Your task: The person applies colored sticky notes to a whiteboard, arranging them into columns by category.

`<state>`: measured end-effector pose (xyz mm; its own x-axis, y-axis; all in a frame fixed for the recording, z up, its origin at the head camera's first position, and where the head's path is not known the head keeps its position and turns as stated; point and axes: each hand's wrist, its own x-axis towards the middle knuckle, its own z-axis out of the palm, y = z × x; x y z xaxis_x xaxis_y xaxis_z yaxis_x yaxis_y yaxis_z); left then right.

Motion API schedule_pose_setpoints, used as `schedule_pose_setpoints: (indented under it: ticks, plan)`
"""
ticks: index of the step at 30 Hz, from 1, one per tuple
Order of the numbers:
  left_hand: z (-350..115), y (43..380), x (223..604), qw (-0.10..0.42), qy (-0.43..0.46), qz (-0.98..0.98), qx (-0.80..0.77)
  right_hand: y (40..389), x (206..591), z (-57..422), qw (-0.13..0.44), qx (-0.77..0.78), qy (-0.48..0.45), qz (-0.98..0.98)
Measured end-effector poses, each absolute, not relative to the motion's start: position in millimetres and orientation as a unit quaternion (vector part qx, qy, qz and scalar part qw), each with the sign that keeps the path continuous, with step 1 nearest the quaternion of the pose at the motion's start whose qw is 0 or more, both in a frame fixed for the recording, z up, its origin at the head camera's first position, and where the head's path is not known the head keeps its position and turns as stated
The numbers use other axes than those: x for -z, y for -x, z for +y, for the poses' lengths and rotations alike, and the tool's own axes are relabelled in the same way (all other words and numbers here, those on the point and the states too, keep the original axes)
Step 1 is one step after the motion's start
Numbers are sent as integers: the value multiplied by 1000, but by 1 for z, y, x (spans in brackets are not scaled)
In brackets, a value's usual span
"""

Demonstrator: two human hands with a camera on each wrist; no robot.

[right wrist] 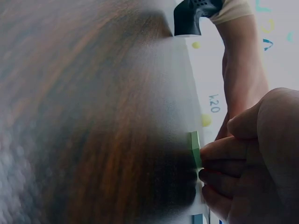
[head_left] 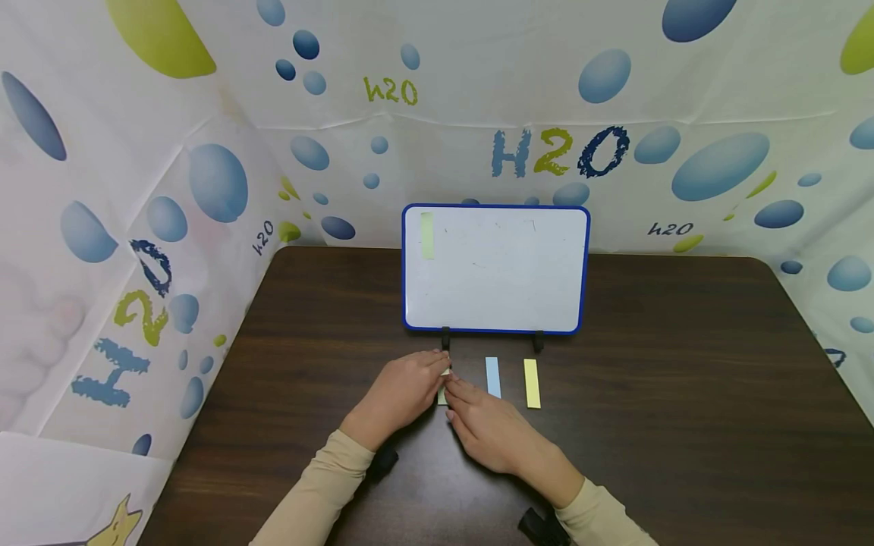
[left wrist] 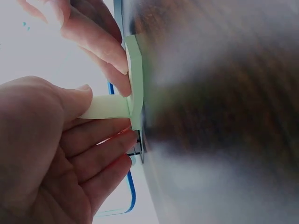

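Observation:
My left hand (head_left: pixel 403 390) pinches a pale green sticky strip (left wrist: pixel 108 107) between thumb and finger. In the left wrist view the strip stands away from a light green pad of sticky notes (left wrist: pixel 136 70), joined near one end. My right hand (head_left: pixel 495 434) rests its extended fingertips on that same pad, holding it against the table. From the head view both hands cover most of the pad, just below the whiteboard. To the right of it lie a blue pad (head_left: pixel 493 371) and a yellow pad (head_left: pixel 532 383), untouched.
A blue-framed whiteboard (head_left: pixel 505 273) stands behind the hands on small black feet (head_left: pixel 538 343). One green strip (head_left: pixel 427 235) is stuck at its upper left. The dark wooden table (head_left: pixel 683 394) is bordered by a printed curtain (head_left: pixel 464 68) at the back and sides.

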<state>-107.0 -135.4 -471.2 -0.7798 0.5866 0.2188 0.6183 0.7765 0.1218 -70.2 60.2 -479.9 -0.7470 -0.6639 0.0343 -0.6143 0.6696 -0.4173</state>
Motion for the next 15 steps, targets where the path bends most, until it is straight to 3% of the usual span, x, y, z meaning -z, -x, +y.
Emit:
schedule_pose_setpoints:
  ticks: [15]
  plan:
    - [-141, 109, 461, 121, 315, -936, 101, 69, 476, 58, 71, 216, 342, 912]
